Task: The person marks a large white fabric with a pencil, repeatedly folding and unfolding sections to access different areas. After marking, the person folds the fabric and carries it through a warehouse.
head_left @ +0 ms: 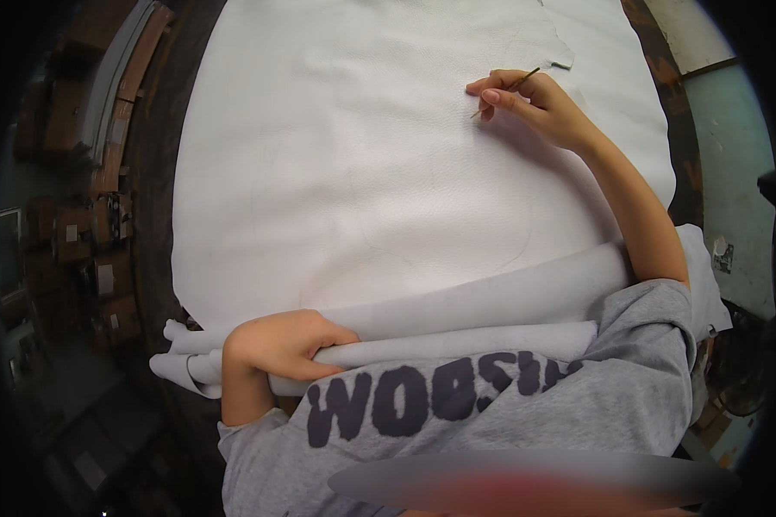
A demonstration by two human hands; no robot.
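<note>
A broad sheet of white grained leather [345, 172] covers the table in front of me, with faint curved lines drawn on it. My right hand [530, 103] is over its far right part, fingers pinched around a thin, brownish pen-like stick [526, 79]. The stick's tip points down and left, close to the leather; whether it touches I cannot tell. Against my body, the leather's near edge is gathered into a greyish roll [466, 297]. My left hand [284, 345] grips this roll near its left end, thumb and fingers curled over a fold.
A small dark green piece [561, 65] lies by the jagged far right edge of the leather. Cardboard boxes [112, 276] stand to the left, beyond the dark table edge [155, 172]. On the right is a pale greenish panel [733, 172].
</note>
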